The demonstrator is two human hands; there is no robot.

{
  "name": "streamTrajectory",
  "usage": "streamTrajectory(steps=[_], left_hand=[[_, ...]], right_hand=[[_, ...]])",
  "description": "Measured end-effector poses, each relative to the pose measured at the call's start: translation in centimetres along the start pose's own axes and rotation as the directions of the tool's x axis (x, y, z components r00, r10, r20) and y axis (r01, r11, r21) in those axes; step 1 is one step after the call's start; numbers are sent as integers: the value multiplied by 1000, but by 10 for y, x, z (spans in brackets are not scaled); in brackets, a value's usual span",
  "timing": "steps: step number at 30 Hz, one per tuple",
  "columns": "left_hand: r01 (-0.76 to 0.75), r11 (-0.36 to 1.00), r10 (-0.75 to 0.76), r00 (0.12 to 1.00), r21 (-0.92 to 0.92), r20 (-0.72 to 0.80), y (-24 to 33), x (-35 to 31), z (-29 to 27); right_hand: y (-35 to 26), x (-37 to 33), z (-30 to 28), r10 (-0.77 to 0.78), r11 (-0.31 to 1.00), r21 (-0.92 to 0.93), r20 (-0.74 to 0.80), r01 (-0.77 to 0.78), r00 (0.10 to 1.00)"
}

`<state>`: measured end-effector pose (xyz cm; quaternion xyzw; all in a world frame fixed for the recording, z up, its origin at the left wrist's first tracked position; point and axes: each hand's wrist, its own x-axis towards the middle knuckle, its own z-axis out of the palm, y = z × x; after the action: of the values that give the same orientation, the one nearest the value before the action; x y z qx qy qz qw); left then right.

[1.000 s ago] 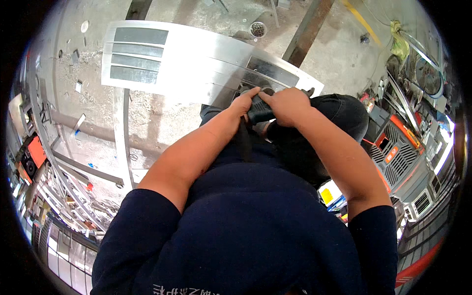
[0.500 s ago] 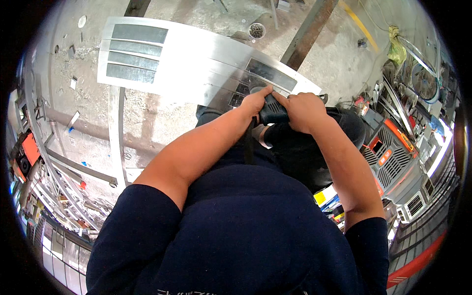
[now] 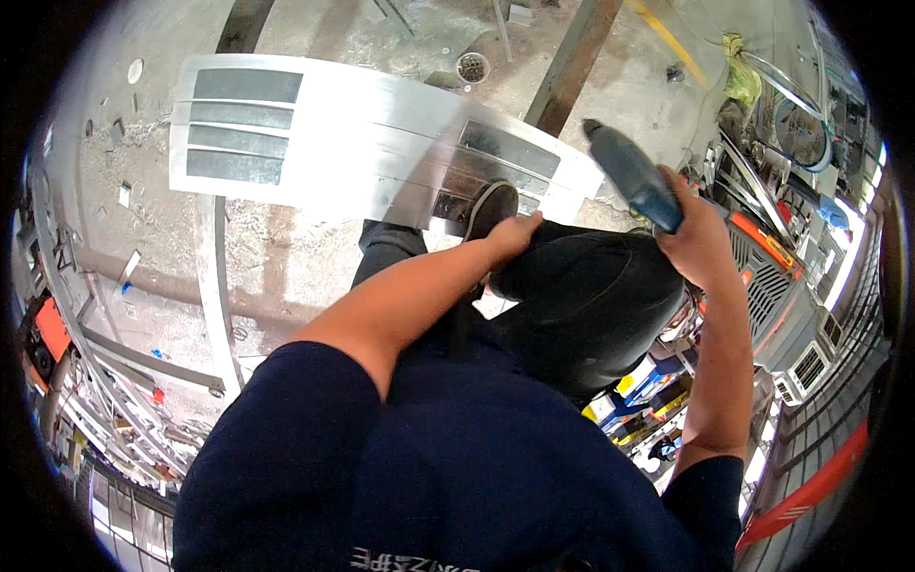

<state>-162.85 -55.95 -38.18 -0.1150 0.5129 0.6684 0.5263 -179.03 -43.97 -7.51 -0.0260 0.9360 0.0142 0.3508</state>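
My right hand (image 3: 696, 238) is raised at the right, wrapped round the rear of a dark blue power tool (image 3: 629, 172). The tool's dark, tapered nose points up and away to the left, apart from the panel. Over my bent leg, my left hand (image 3: 515, 236) is closed near the close edge of the long white metal panel (image 3: 338, 143); what its fingers hold, if anything, cannot be made out. The panel has rectangular slotted openings at both ends. My shoe (image 3: 493, 205) rests on its right part, beside the left hand.
The panel lies across metal beams (image 3: 572, 71) over a littered concrete floor. An orange and grey slatted machine (image 3: 762, 276) stands at the right, near a fan (image 3: 801, 133). Metal bars (image 3: 119, 410) are piled at the left. A round tub (image 3: 472, 68) sits beyond the panel.
The power tool has left the panel, lifted up and to the right in my right hand. My left hand has come off it and moved slightly down, towards me.
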Motion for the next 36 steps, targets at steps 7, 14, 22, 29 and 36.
streamTrajectory(steps=[7,14,22,29,36], left_hand=[[-231,939,69,852,254,519,44,-15,28],[-401,832,181,849,382,496,51,3,34],[-456,750,270,872,478,408,73,16,10],[-211,925,163,972,315,171,96,-21,-2],[240,410,-248,958,-880,146,129,-92,-73]], right_hand=[[110,-30,85,517,659,633,13,-407,856],[101,-42,63,509,557,731,74,-394,858],[99,-4,52,503,595,731,-14,-335,864],[57,34,-12,250,883,428,-77,-195,965],[-62,61,-28,-252,959,-59,259,276,933]])
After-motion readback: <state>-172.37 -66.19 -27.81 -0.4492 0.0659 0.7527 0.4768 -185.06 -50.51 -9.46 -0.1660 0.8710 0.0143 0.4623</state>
